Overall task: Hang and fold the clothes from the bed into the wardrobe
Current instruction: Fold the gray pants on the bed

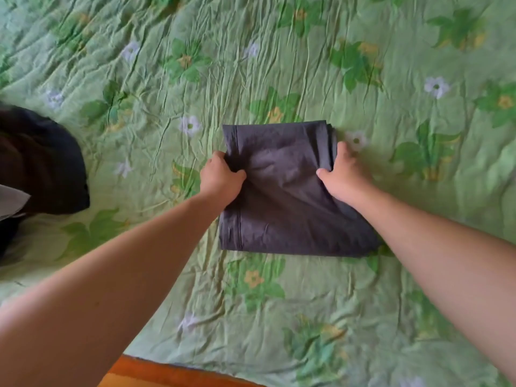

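the left hand [220, 178] grips the left edge of the folded dark grey garment [287, 202], thumb pressed on top and fingers curled under the fabric. the right hand [342, 174] clamps the right edge the same way, thumb on the upper face, fingers tucked round the stacked layers. between the two thumbs the cloth bunches into soft creases. the garment is folded into a rough rectangle and lies flat on the bed, on a green floral bedspread [279, 65] that is heavily wrinkled. a seam runs down the garment's left side. well apart, at the left edge of the view, lies a heap of dark clothes [42, 160] with a pale piece [11, 199] beside it. an orange-brown strip [156, 372] shows past the bedspread's near edge.
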The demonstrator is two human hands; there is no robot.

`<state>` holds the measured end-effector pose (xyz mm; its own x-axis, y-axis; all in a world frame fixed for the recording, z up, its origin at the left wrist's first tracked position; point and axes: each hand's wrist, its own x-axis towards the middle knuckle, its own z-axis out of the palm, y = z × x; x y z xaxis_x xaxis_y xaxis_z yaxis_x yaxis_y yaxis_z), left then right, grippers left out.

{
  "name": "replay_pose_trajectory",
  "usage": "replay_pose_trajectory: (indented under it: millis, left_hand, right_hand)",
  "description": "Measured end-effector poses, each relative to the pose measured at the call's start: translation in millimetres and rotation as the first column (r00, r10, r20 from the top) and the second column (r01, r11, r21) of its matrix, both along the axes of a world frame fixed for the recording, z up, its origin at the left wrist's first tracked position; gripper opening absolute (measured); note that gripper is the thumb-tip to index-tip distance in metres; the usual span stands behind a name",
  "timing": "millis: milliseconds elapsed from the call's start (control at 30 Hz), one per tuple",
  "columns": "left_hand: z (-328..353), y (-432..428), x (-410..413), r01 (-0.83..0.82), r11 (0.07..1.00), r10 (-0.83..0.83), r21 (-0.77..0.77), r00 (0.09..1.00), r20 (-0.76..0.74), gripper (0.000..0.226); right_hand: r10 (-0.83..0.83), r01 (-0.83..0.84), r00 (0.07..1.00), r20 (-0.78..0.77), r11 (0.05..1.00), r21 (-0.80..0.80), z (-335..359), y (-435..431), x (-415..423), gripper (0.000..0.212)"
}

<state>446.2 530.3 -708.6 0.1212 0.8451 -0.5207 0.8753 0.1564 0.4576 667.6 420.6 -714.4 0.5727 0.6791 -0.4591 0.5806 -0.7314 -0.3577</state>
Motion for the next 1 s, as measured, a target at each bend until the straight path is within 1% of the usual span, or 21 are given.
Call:
replay_pose_trajectory:
  millis: [33, 67, 100, 167, 233, 300, 333, 400, 467, 500, 533, 567, 600, 667, 733, 767, 800, 867, 933, 967, 1000]
  left_hand:
    - [-3, -5, 1, -0.025, 1.000, 0.025, 0.016, 1.000, -0.015, 0.061]
    - [-4, -10, 0, -0.077, 0.997, 0.077, 0.021, 0.997, -0.002, 0.065]
    - [-4, -15, -2, -0.145, 0.990, 0.144, -0.002, 0.989, 0.038, 0.067]
    - [-1, -19, -6, -0.267, 0.958, 0.280, -0.107, 0.951, 0.132, 0.068]
    - [5, -18, -9, -0.364, 0.900, 0.415, -0.241, 0.884, 0.215, 0.055]
    - [10, -11, -7, -0.370, 0.841, 0.494, -0.394, 0.823, 0.280, 0.042]
    - [14, -5, -5, -0.348, 0.818, 0.511, -0.458, 0.805, 0.302, 0.041]
    - [21, 11, 1, -0.306, 0.804, 0.513, -0.511, 0.791, 0.334, 0.051]
    - [26, 30, 10, -0.288, 0.820, 0.505, -0.495, 0.772, 0.386, 0.059]
    - [28, 38, 16, -0.280, 0.841, 0.481, -0.463, 0.779, 0.402, 0.058]
    - [30, 45, 22, -0.259, 0.864, 0.441, -0.431, 0.803, 0.401, 0.055]
    - [32, 50, 27, -0.226, 0.882, 0.395, -0.413, 0.833, 0.387, 0.050]
    - [33, 53, 30, -0.191, 0.893, 0.354, -0.408, 0.857, 0.374, 0.044]
    - [43, 57, 31, -0.135, 0.909, 0.299, -0.395, 0.871, 0.390, 0.033]
    - [64, 63, 31, -0.091, 0.933, 0.259, -0.349, 0.842, 0.474, 0.033]
    - [79, 66, 31, -0.064, 0.952, 0.223, -0.301, 0.817, 0.532, 0.037]
    - [97, 71, 33, -0.028, 0.974, 0.160, -0.225, 0.788, 0.594, 0.041]
    - [135, 81, 38, 0.058, 0.998, -0.056, 0.020, 0.718, 0.694, 0.039]
    - [163, 83, 37, 0.145, 0.951, -0.301, 0.273, 0.634, 0.713, 0.034]
    - [170, 80, 35, 0.177, 0.917, -0.389, 0.359, 0.598, 0.701, 0.035]
    - [171, 75, 32, 0.203, 0.884, -0.455, 0.422, 0.588, 0.669, 0.035]
  right_hand:
    - [-0.023, 0.023, 0.998, 0.053, 1.000, -0.002, -5, -4, -3, 0.060]
    - [-0.080, 0.079, 0.996, 0.050, 0.997, 0.015, -7, -7, -6, 0.066]
    - [-0.159, 0.159, 0.987, -0.004, 0.987, 0.040, -8, -11, -8, 0.071]
    - [-0.305, 0.320, 0.933, -0.189, 0.946, 0.053, -8, -17, -9, 0.075]
    - [-0.355, 0.376, 0.877, -0.324, 0.927, 0.002, -7, -23, -6, 0.069]
    - [-0.382, 0.395, 0.821, -0.424, 0.916, -0.060, -5, -25, 2, 0.055]
    - [-0.401, 0.412, 0.779, -0.483, 0.907, -0.088, -2, -22, 5, 0.050]
    - [-0.426, 0.477, 0.669, -0.609, 0.874, -0.087, 6, -10, 14, 0.050]
    - [-0.431, 0.553, 0.566, -0.703, 0.831, -0.064, 15, 10, 22, 0.064]
    - [-0.437, 0.580, 0.529, -0.727, 0.812, -0.066, 18, 20, 26, 0.072]
    - [-0.445, 0.597, 0.505, -0.740, 0.799, -0.073, 19, 29, 29, 0.077]
    - [-0.452, 0.606, 0.493, -0.744, 0.791, -0.079, 21, 36, 31, 0.077]
    - [-0.449, 0.602, 0.500, -0.741, 0.795, -0.075, 24, 40, 30, 0.069]
    - [-0.430, 0.586, 0.572, -0.699, 0.810, -0.018, 35, 42, 31, 0.048]
    - [-0.365, 0.569, 0.672, -0.645, 0.811, 0.134, 54, 43, 35, 0.043]
    - [-0.303, 0.530, 0.749, -0.589, 0.807, 0.259, 69, 44, 38, 0.043]
    - [-0.236, 0.469, 0.829, -0.507, 0.788, 0.399, 88, 47, 41, 0.040]
    - [-0.143, 0.351, 0.925, -0.353, 0.682, 0.642, 130, 52, 47, 0.036]
    - [-0.063, 0.213, 0.974, -0.217, 0.576, 0.789, 162, 51, 47, 0.033]
    - [-0.029, 0.122, 0.992, -0.127, 0.541, 0.832, 169, 45, 47, 0.030]
    - [0.000, 0.027, 0.999, -0.032, 0.523, 0.852, 169, 36, 45, 0.027]
